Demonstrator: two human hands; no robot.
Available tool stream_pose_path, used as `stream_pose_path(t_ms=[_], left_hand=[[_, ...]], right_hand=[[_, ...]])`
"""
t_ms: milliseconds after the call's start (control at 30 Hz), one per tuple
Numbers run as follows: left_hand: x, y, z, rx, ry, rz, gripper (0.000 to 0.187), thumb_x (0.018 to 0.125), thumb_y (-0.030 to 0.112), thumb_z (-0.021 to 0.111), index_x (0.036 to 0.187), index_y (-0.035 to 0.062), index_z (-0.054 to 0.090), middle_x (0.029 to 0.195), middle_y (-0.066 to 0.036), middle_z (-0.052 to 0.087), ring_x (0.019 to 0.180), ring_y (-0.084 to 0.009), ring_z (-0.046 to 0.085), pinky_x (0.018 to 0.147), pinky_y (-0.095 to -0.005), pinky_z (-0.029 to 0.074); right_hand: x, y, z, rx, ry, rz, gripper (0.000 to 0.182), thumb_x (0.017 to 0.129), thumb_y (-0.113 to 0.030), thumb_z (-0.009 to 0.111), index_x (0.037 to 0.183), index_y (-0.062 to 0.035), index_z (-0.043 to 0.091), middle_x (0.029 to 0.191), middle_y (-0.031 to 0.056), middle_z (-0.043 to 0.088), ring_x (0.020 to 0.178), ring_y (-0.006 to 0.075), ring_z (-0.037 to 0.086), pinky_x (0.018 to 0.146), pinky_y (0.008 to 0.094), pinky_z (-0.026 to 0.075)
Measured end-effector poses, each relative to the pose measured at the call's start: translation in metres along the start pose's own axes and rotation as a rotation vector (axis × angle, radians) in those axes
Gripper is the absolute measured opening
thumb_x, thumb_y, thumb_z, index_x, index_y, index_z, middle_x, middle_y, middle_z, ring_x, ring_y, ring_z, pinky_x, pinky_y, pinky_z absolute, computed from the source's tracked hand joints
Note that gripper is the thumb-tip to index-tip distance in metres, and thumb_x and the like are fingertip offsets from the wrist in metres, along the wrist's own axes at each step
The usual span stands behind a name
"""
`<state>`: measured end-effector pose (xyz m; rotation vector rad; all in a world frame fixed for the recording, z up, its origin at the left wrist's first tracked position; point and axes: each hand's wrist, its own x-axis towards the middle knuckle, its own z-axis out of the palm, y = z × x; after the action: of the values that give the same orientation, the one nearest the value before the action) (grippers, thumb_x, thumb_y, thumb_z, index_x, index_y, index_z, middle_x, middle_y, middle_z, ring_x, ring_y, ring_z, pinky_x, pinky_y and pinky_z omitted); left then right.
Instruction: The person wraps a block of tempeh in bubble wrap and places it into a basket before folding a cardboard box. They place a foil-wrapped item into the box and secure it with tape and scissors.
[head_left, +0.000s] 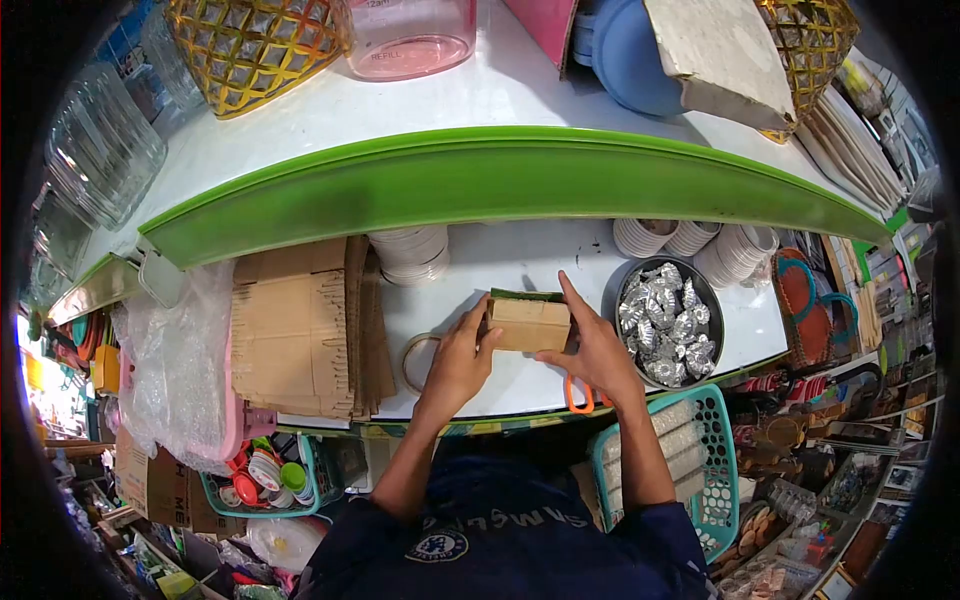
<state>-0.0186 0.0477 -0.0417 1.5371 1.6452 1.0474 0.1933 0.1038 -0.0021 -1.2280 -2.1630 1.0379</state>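
A small brown cardboard box (pixel 530 325) is between my two hands over the white shelf, with a green edge showing along its far side. My left hand (pixel 458 362) grips the left end, fingers and thumb closed against it. At the right end is my right hand (pixel 603 358), its thumb at the near corner and its index finger stretched up past the box. Orange-handled scissors (pixel 577 395) lie just below, partly hidden by my right hand. Left of my left hand is a roll of tape (pixel 408 367). A dark round bowl (pixel 668 382) holds several silvery fluted pieces.
Flattened cardboard sheets (pixel 290 335) are stacked at left, beside bubble wrap (pixel 180 350). Stacks of white cups (pixel 410 250) stand at the back. A green-edged upper shelf (pixel 520 170) overhangs the work surface. Teal baskets (pixel 720 440) sit below the front edge.
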Motion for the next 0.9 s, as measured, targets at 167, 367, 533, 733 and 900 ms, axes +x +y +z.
stream_pose_path(t_ms=[167,367,533,733,900], left_hand=[[0.000,0.000,0.001,0.028,-0.002,-0.011,0.054,0.097,0.022,0.059,0.144,0.0010,0.042,0.124,-0.029,0.059,0.114,-0.0437,0.059,0.096,-0.0448,0.047],[0.002,-0.006,0.003,-0.012,-0.008,-0.011,0.054,0.097,0.023,0.058,0.144,0.0001,0.042,0.125,-0.030,0.058,0.115,-0.0442,0.058,0.097,-0.0450,0.046],[0.002,-0.005,0.002,0.008,-0.017,-0.020,0.054,0.098,0.023,0.058,0.143,-0.0005,0.042,0.124,-0.030,0.059,0.114,-0.0446,0.058,0.096,-0.0452,0.047],[0.000,-0.004,0.001,-0.068,0.006,0.034,0.054,0.097,0.021,0.060,0.144,0.0016,0.042,0.118,-0.026,0.061,0.106,-0.0375,0.063,0.089,-0.0411,0.050],[-0.002,0.006,-0.002,-0.211,0.023,0.036,0.053,0.097,0.017,0.060,0.145,0.0036,0.042,0.121,-0.019,0.058,0.100,-0.0256,0.064,0.083,-0.0345,0.054]], right_hand=[[-0.001,-0.003,0.001,-0.074,-0.001,0.004,0.107,0.073,-0.018,0.084,0.157,-0.0182,0.018,0.138,0.0344,0.047,0.124,0.0481,0.051,0.100,0.0461,0.049],[-0.003,0.004,0.006,-0.199,0.034,-0.078,0.104,0.075,-0.021,0.080,0.157,-0.0190,0.016,0.138,0.0348,0.047,0.115,0.0506,0.057,0.092,0.0487,0.054],[-0.004,0.009,0.009,-0.229,0.062,-0.115,0.104,0.075,-0.021,0.080,0.157,-0.0188,0.016,0.139,0.0324,0.047,0.109,0.0495,0.060,0.088,0.0489,0.055],[-0.007,0.004,0.004,-0.124,0.028,-0.019,0.103,0.074,-0.020,0.081,0.156,-0.0176,0.020,0.130,0.0285,0.057,0.106,0.0475,0.063,0.086,0.0481,0.056],[-0.011,0.007,0.004,-0.142,0.131,-0.128,0.104,0.072,-0.021,0.084,0.156,-0.0142,0.023,0.121,0.0287,0.062,0.101,0.0445,0.066,0.084,0.0439,0.057]])
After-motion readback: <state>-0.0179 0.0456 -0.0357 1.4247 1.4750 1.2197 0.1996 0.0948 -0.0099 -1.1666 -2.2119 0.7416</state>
